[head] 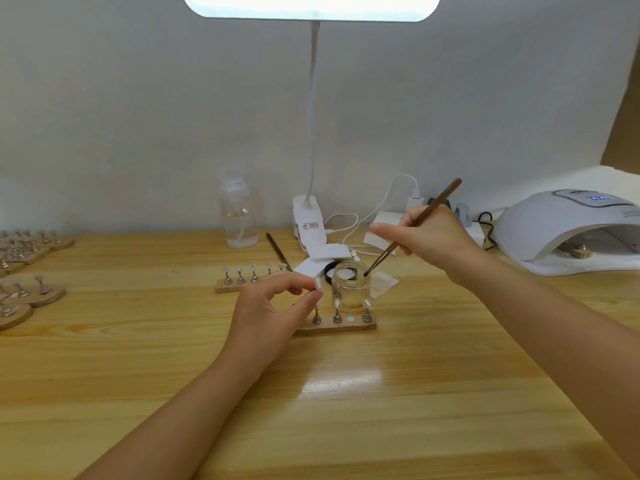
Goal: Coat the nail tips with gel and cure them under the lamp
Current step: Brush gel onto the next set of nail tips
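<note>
My right hand [433,233] grips a thin brown brush [408,230], and its tip dips into the open glass jar of clear gel [350,289]. Just left of the jar, my left hand [273,306] pinches a small stand with a pale nail tip [318,284] on top. Below the jar lies a wooden holder strip [337,328] with three upright nail tips and one bare magnet spot. A second strip [242,284] with several nail tips stands behind my left hand. The white curing lamp [568,230] sits at the far right, with a strip inside its opening.
A clip-on desk lamp [313,216] with white cables stands behind the jar, beside white pads and a black lid [329,268]. A clear pump bottle [239,216] is at the back. Several more wooden holders [27,268] line the left edge. A second brush [277,251] lies on the wooden table.
</note>
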The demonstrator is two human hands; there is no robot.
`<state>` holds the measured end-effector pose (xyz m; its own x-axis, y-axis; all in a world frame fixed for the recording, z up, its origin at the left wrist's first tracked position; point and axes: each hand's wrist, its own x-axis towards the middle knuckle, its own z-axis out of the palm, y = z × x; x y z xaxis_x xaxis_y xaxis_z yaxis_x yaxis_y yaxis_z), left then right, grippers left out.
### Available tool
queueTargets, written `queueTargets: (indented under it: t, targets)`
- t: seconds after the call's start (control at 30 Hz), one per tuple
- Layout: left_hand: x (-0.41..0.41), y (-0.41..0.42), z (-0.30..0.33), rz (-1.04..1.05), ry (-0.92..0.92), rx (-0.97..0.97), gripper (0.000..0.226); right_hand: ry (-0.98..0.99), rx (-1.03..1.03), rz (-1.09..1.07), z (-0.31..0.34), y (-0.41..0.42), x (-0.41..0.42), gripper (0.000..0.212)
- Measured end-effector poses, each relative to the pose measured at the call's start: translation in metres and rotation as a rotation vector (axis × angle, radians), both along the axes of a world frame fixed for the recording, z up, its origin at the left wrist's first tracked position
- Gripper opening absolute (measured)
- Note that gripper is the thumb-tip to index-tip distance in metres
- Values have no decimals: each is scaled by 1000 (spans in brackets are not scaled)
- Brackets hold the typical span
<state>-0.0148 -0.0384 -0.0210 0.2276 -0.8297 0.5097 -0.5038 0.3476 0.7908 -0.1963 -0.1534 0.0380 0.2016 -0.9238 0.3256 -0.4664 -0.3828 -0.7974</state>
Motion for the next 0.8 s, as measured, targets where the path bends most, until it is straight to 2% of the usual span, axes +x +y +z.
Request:
queueTargets:
  t: [0.2,0.37,0.5,0.57,0.63,0.8]
  targets:
    - [0,0,-1,19,19,8,18,-88,-34,-42,5,4,-7,42]
    - [0,-1,-1,11,2,-17,24,-283,-62,65,2,30,3,42]
    - [0,0,0,7,23,-10,24,-464,-243,155,-22,57,16,32]
    - [0,0,0,14,6,-30,27,-428,-422,188,-37,65,22,26]
    - [0,0,0,9,-4,-37,28,-293,-547,214,-47,69,25,22]
    - [-1,-2,-1,2,-25,-42,20,-356,-533,213,-55,70,27,39]
